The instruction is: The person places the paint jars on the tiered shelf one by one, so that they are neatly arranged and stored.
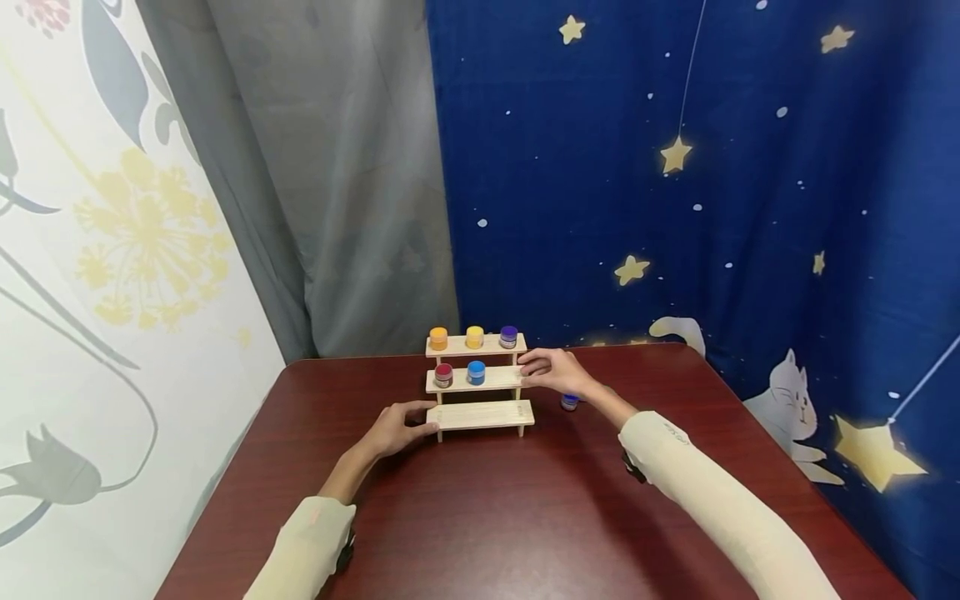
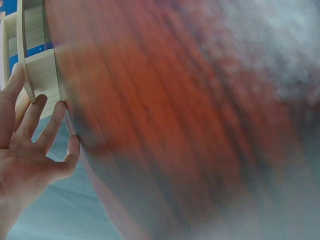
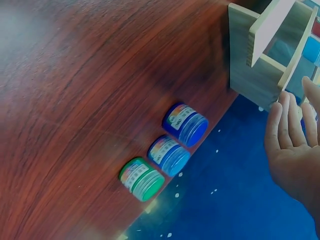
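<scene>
A three-tier wooden display rack (image 1: 480, 414) stands near the back of the table. My left hand (image 1: 396, 428) grips the left end of its bottom tier, thumb in front and fingers behind; in the left wrist view the other fingers (image 2: 52, 127) spread beside the rack's side. At the right end of the middle tier, my right hand (image 1: 553, 370) holds the board's end between thumb and fingers. Orange (image 1: 438, 340), yellow (image 1: 475, 338) and purple (image 1: 508, 337) paint jars sit on the top tier. Dark red (image 1: 444, 377) and blue (image 1: 476, 373) jars sit on the middle tier.
To the rack's right, a dark blue jar (image 3: 185, 124), a lighter blue jar (image 3: 169, 155) and a green jar (image 3: 141, 179) stand on the table (image 1: 450, 517); my right arm mostly hides them in the head view. A star-patterned curtain (image 1: 555, 208) hangs behind the table.
</scene>
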A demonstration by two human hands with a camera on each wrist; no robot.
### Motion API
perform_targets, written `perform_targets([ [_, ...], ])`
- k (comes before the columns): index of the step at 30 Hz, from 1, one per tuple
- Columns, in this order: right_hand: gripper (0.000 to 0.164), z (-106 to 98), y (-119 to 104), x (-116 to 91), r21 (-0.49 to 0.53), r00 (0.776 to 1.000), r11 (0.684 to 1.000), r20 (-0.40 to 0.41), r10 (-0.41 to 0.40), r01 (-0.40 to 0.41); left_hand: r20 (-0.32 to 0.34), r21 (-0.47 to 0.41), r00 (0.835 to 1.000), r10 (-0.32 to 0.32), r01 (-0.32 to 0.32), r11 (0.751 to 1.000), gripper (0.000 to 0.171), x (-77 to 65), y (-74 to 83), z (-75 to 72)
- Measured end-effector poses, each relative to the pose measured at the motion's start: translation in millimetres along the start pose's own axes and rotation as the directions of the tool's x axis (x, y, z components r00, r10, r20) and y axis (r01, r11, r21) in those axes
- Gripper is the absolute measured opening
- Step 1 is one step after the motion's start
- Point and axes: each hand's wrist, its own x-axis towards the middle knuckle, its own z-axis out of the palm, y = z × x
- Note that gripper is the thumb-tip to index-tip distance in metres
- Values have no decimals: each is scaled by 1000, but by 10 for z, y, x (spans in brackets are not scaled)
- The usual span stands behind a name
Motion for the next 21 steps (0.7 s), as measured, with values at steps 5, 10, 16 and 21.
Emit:
perform_targets([
  [5,42,-46,54,-57,32,999,999,-3,34,-34,1,3,1000,6,-6,1000,47,0,-1,-5],
  [10,41,-86,112,-124,30,999,998,-17,52,-51,-2,-7,1000,-3,3,1000,46,-2,4,-5],
  [16,39,-151,157,-210,-27,997,997,-39,72,-73,-8,-8,1000,2,-2,1000,45,-16,16,-8],
  [21,39,-199,230,-271,-25,996,997,-48,78,-79,-7,-9,1000,5,-6,1000,45,-11,13,-5],
])
